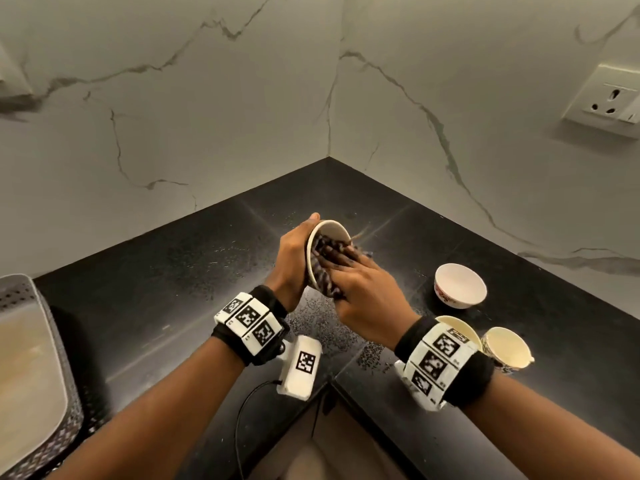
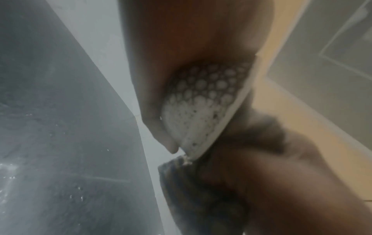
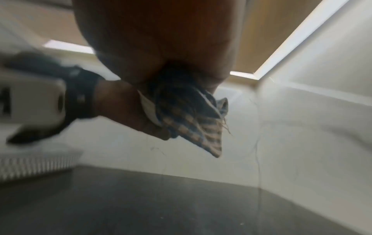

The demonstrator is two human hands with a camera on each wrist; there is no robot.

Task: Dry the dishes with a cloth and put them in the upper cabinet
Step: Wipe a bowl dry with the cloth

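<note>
Holding a small bowl [image 1: 327, 237] tipped on its side above the black counter [image 1: 173, 271], mouth turned toward my right. My left hand [image 1: 294, 258] cups its outer wall from behind, palm wrapped round the curve, one fingertip up over the rim. My right hand [image 1: 360, 289] has a checked cloth [image 1: 323, 268] bunched in curled fingers and pushed into the bowl's hollow; a frayed corner hangs loose below in the right wrist view.

Handling notes:
- Bowl looks glazed ceramic, rigid, light enough for one hand. The left wrist view shows a bubble pattern on its outer wall [image 2: 203, 101]. Likely slick if damp, and would chip on this stone counter if dropped.
- Best hold, I judge: palm cupped round the outside, thumb or finger hooked over the rim, as now. A rim-only pinch would be riskier while the cloth presses.
- Cloth is soft, limp, conforms to the curve; it needs bunching to press well.

Waiting on the counter to my right: a second bowl [image 1: 460, 285] upright, and two cups [image 1: 507, 348] near my right wrist, one partly hidden behind the wristband. A perforated tray [image 1: 20, 289] sits far left. Upper cabinet not visible from the head view.
</note>
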